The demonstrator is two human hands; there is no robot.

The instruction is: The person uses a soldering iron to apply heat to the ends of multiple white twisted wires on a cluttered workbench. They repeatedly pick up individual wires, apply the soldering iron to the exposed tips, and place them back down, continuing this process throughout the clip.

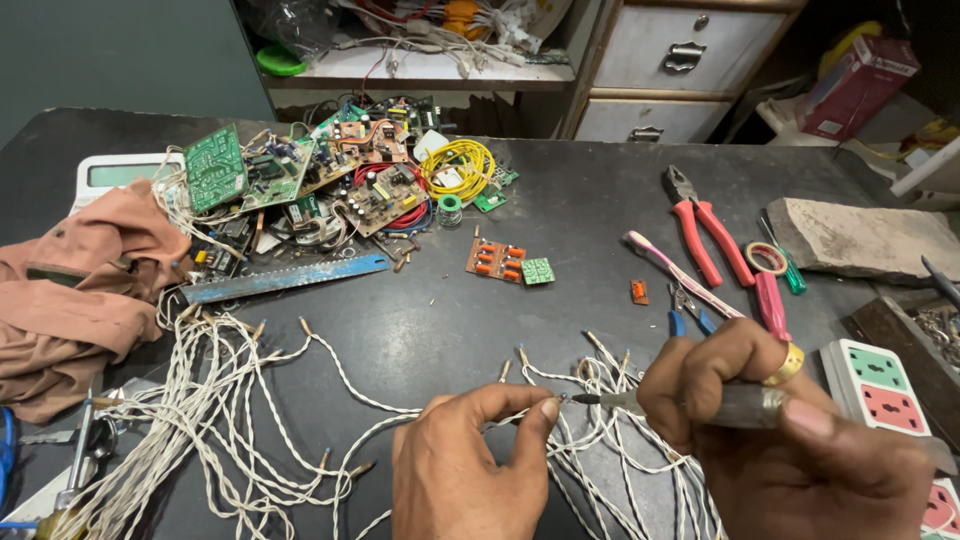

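Your left hand (462,470) pinches a twisted white wire (520,415) by its end on the desk (450,320), just below the small orange circuit board (496,259), while your right hand (770,440) grips a soldering iron (690,403) touching that end.

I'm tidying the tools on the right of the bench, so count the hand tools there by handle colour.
Red handles: 2, the pliers and a screwdriver
Green handles: 1, a screwdriver
Blue handles: 1, small cutters
Total: 4

The right hand holds a soldering iron, left out of the count.
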